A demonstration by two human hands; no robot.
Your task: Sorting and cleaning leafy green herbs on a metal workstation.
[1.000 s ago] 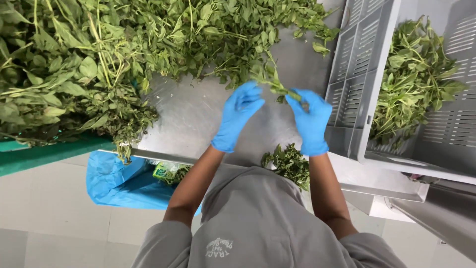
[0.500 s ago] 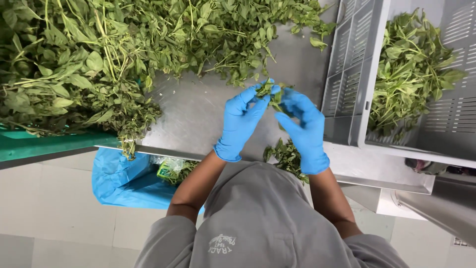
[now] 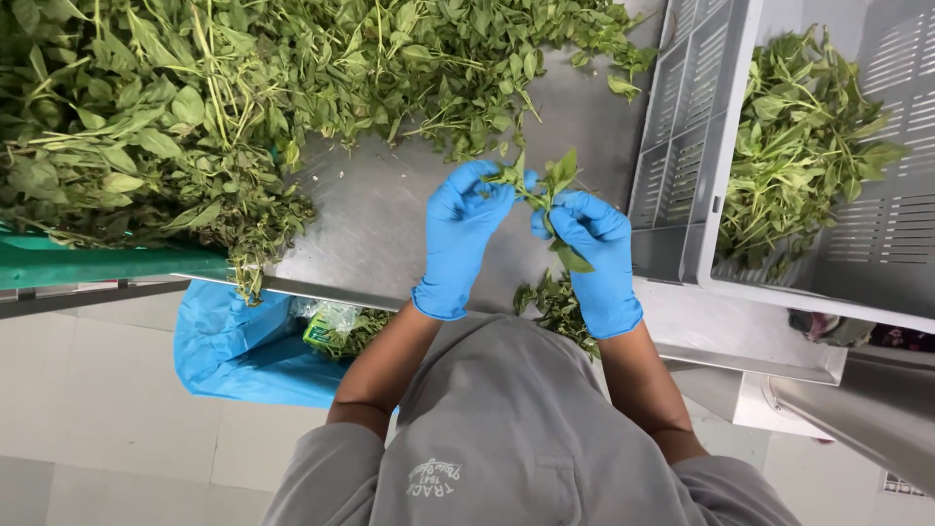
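Both hands in blue nitrile gloves, raised above bare steel table (image 3: pixel 390 224). Since 1.0 s ago: hands came together off the big loose heap of green leafy stems (image 3: pixel 195 107). L hand (image 3: pixel 463 239) pinches top of small green leafy sprig (image 3: pixel 545 190); R hand (image 3: pixel 594 258) closed round its lower stem, one leaf hanging below the fingers. Sprig now clear of the heap, so single-stem handling. Grey slotted plastic crate (image 3: pixel 682 146) w/ leaves just to R. Blue plastic bag (image 3: pixel 234 351) below table edge.

Bright, even overhead light, soft shadows under the leaves (image 3: pixel 195 107), dull sheen on the steel table (image 3: pixel 380 224) — no hard glare, focus sharp throughout, mild wide-angle bending at the edges — crate (image 3: pixel 682 146) leaning outward
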